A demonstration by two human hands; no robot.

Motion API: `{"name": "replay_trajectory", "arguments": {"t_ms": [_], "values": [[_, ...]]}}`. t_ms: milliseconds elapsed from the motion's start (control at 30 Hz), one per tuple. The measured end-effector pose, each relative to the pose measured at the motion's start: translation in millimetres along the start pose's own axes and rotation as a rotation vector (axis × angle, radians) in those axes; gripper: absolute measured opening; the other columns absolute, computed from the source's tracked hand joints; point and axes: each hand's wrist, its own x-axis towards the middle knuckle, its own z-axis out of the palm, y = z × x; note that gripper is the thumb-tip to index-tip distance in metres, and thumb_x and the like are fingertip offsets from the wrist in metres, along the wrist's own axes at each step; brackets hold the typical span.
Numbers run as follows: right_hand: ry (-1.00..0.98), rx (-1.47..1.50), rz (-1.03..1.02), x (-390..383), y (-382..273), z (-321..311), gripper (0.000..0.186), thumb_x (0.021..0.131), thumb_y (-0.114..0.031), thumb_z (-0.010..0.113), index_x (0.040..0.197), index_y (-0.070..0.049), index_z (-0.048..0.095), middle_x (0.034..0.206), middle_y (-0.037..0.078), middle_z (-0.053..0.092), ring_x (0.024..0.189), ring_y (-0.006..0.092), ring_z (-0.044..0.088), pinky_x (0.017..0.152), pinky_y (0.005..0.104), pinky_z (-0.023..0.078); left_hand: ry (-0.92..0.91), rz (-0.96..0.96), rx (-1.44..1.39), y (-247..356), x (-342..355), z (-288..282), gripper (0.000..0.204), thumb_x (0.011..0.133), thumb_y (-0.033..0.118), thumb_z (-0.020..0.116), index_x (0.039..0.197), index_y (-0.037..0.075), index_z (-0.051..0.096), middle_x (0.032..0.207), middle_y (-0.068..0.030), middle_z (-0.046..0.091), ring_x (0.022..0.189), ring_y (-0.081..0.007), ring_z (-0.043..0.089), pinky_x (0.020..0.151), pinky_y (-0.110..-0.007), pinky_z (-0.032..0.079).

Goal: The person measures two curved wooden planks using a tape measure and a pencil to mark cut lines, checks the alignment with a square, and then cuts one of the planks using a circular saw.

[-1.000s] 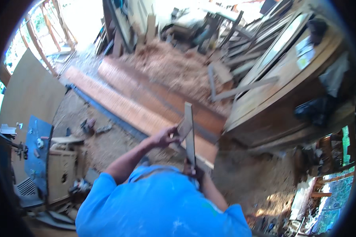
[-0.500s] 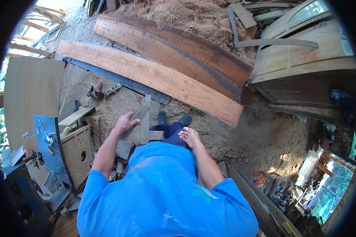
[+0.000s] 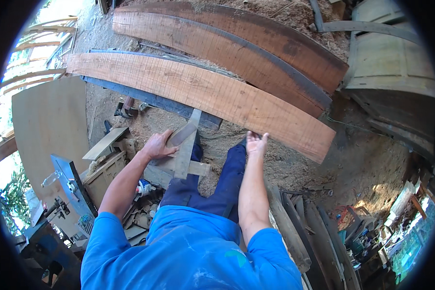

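Note:
My left hand [image 3: 158, 146] is closed on a wooden angle piece [image 3: 183, 159] made of joined flat slats, with a darker curved strip along one side. Its upper tip reaches the near edge of a long reddish plank [image 3: 208, 89]. My right hand [image 3: 256, 144] is palm up with fingers apart, the fingertips at that plank's near edge toward its right end. Whether they touch its underside is hidden. The plank overlaps a dark beam [image 3: 154, 100] on the ground.
Beyond lie two more wide curved planks [image 3: 217, 53] [image 3: 275, 38]. At left stand a plywood sheet [image 3: 50, 121] and a blue panel [image 3: 73, 183]. A power tool [image 3: 126, 108] rests on the ground. Boards [image 3: 287, 232] are stacked at right, and a pale cabinet-like structure [image 3: 391, 67] stands far right.
My right hand has moved forward and right, up to the plank's edge. My left hand has moved slightly forward with the angle piece. The view has shifted.

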Motion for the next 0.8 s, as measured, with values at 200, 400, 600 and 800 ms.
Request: {"name": "replay_trajectory", "arguments": {"t_ms": [200,400,600,800], "values": [[0.162,-0.019,-0.235,-7.9,-1.1,7.5,0.04,0.1,-0.043,0.05,0.123,-0.011,0.05,0.101,0.016,0.06,0.08,0.0242,0.06,0.068,0.0358,0.055,0.022,0.102,-0.008,-21.6,44.6,-18.3,0.073,0.077,0.04,0.073,0.134,0.003,0.046,0.116,-0.0251,0.064,0.102,-0.0421,0.063,0.089,-0.048,0.051],[0.308,-0.082,-0.358,11.6,-103.8,-34.9,0.037,0.101,-0.048,0.044,0.114,-0.014,0.056,0.098,0.008,0.062,0.077,0.0203,0.058,0.061,0.0312,0.053,0.19,0.206,-0.077,-41.7,82.1,-11.2,0.077,0.077,0.039,0.075,0.139,0.006,0.043,0.122,-0.0255,0.061,0.108,-0.042,0.062,0.092,-0.047,0.051],[0.373,-0.052,-0.626,27.3,-208.6,-63.3,0.032,0.1,-0.039,0.05,0.112,-0.011,0.056,0.098,0.006,0.064,0.081,0.0186,0.06,0.061,0.0299,0.051,0.22,0.353,-0.09,18.3,170.3,19.2,0.079,0.078,0.037,0.074,0.143,0.008,0.038,0.124,-0.0253,0.06,0.107,-0.042,0.062,0.088,-0.048,0.052],[0.054,-0.476,-0.383,-19.5,-94.7,-67.5,0.035,0.096,-0.031,0.058,0.117,-0.003,0.053,0.087,0.014,0.066,0.071,0.0217,0.064,0.065,0.0342,0.053,0.295,0.397,-0.039,68.2,208.5,64.0,0.075,0.081,0.036,0.073,0.142,0.005,0.041,0.123,-0.0257,0.06,0.106,-0.0418,0.063,0.089,-0.046,0.052]]}}
